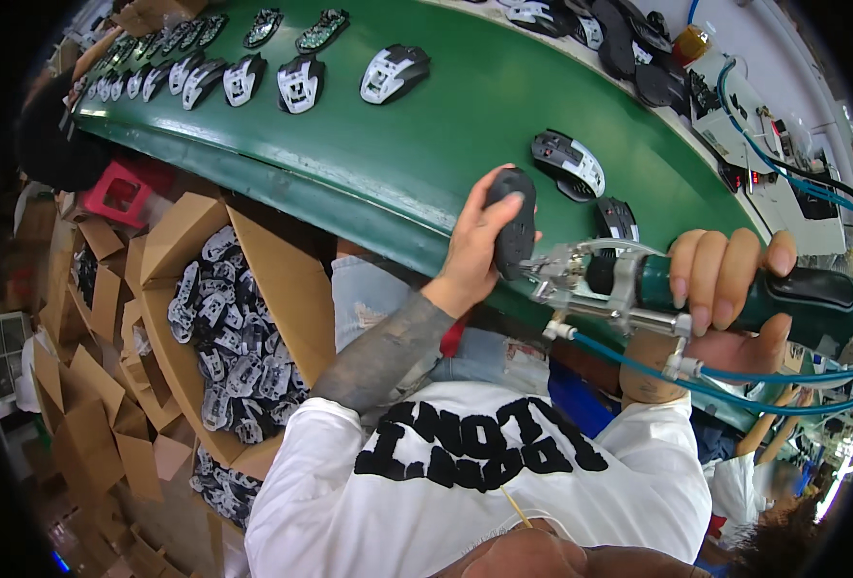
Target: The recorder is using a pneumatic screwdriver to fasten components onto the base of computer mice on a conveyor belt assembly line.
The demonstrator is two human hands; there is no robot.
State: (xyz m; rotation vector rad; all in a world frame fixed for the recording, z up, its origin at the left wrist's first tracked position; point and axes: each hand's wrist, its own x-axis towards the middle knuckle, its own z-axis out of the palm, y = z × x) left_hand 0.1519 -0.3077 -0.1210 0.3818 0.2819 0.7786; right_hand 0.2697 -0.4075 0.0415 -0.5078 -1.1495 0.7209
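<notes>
My left hand (pixel 467 239) grips a black computer mouse (pixel 515 231), its flat dark underside turned toward the tool, thumb across it. In my right hand (pixel 730 275) is a dark green powered screwdriver (pixel 816 313), fingers wrapped round its body. Its metal screw-feeding nose (pixel 580 275) meets the lower end of the mouse; whether the tip touches cannot be made out. Just past my left hand, a black and white mouse (pixel 571 164) lies on the green work surface (pixel 426 144). Another mouse (pixel 617 220) sits partly hidden behind the screwdriver.
Several mouse bodies (pixel 299 84) line the far left of the surface, beside green circuit boards (pixel 322 31). Blue air hoses (pixel 783 395) trail right from the tool. A cardboard box (pixel 282 289) of mouse shells stands left. Control units (pixel 749 144) stand at the right; other people work nearby.
</notes>
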